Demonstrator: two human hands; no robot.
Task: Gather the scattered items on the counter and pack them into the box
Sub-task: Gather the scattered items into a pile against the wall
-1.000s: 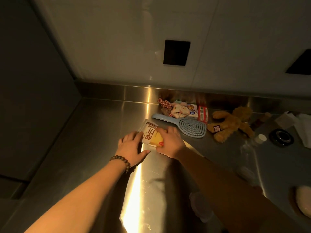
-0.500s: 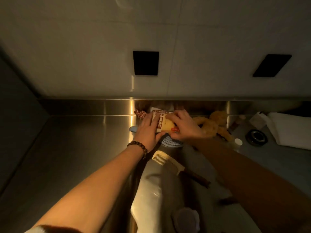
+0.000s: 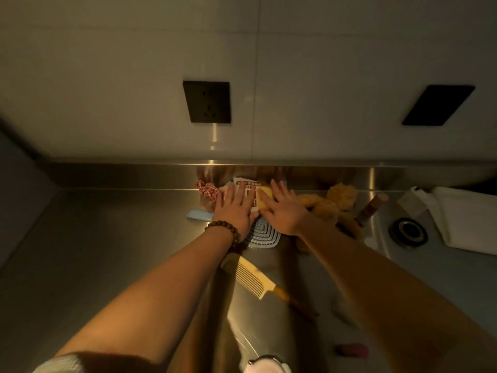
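Head view, near edge first: cream comb (image 3: pixel 254 279) lying flat on the steel counter (image 3: pixel 107 251), just short of the blue hairbrush (image 3: pixel 265 234). Beyond the brush, left hand (image 3: pixel 235 208) and right hand (image 3: pixel 282 208) side by side, fingers spread flat, pressing the yellow snack packet (image 3: pixel 255 196) down between them, palms over its near half. Left of the packet, red patterned scrunchie (image 3: pixel 207 189); right of it, tan plush toy (image 3: pixel 333 204). Farther right, white cloth (image 3: pixel 468 216).
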